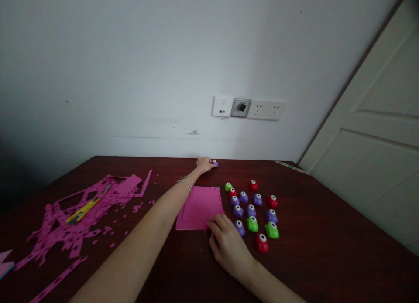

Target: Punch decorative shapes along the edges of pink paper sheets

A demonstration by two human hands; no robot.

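My left hand reaches to the far edge of the table, its fingers closed around a small purple craft punch. Bracelets circle that wrist. Nearer to me, my right hand lies with loosely bent fingers, the fingertips on the lower right corner of the pink paper. That paper is a stack of square sheets, with small punched holes along the top and right edges of the upper one. To its right stand several craft punches: purple, green and red.
Pink paper scraps heap up on the left, a yellow utility knife on top. Tiny punched bits lie scattered beside them. A wall with sockets rises behind the dark wooden table; a white door stands right.
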